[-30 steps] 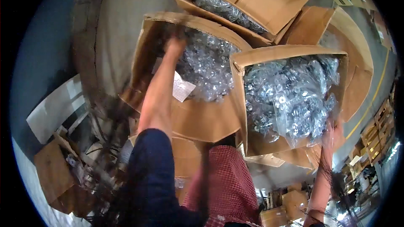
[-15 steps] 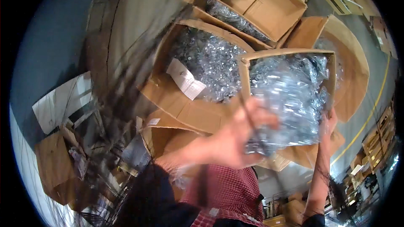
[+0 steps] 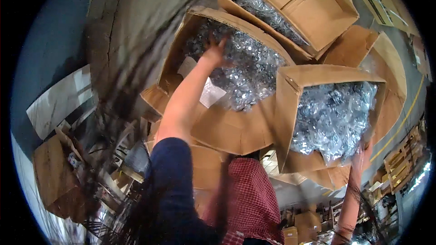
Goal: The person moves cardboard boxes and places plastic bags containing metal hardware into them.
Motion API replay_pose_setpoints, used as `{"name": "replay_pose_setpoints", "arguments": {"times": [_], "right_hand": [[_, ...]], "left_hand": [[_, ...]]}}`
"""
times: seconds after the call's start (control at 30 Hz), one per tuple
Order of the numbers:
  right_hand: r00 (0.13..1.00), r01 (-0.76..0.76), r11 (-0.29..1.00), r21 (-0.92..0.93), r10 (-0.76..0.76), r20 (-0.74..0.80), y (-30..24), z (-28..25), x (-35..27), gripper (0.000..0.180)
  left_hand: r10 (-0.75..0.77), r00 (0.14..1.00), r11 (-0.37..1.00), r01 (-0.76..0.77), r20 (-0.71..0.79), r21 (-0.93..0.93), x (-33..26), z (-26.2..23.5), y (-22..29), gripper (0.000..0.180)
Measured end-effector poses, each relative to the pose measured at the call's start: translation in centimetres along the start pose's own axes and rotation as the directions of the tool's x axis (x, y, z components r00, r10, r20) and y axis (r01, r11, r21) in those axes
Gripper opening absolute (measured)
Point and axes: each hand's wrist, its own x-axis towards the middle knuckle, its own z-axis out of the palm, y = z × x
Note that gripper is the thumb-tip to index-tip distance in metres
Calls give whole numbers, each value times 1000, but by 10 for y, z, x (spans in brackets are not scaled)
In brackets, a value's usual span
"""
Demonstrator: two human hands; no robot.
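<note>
Two hands, two boxes

Left hand [image 3: 215, 55], fingers apart, over bagged parts [image 3: 250, 86] in the left box [image 3: 238, 134], toward its far-left corner; one paper [image 3: 211, 94] lies near its left edge, floor [image 3: 54, 54] beyond. Right hand [image 3: 366, 149] at right box [image 3: 285, 124]'s near-right corner; I cannot tell its fingers' state.

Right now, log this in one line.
left hand: in left box, at small parts; right hand: by right box, near corner; paper: left box

**Left arm [image 3: 179, 109] way out, right arm [image 3: 350, 199] off to the side**

Left elbow's a bit bent, left hand [image 3: 215, 55] far forward with fingers spread. Right forearm's angled up, but the right hand [image 3: 366, 149] is too hidden to read its grip.
</note>
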Motion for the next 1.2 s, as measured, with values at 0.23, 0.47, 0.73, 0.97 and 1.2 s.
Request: {"name": "replay_pose_setpoints", "arguments": {"times": [0.23,0.47,0.73,0.97,1.2], "right_hand": [[996,-46,994,-102,37,-83,46,-28,-7,47],[991,-85,965,-248,57,-117,16,-19,-13,40],[999,-10,997,-73,7,-38,8,-12,-9,43],[970,-229,899,-374,181,-161,-36,-1,-11,41],[997,-66,997,-36,64,-52,-24,3,-3,36]], "left_hand": [[-196,981,963,193,3,-189,2,7,23,137],[-364,931,915,360,13,-183,-29,37,74,145],[-333,935,935,311,-119,-172,-13,52,55,117],[-392,893,885,300,-223,-356,-44,75,75,63],[-254,967,117,4,-26,-993,-99,41,66,30]]}}
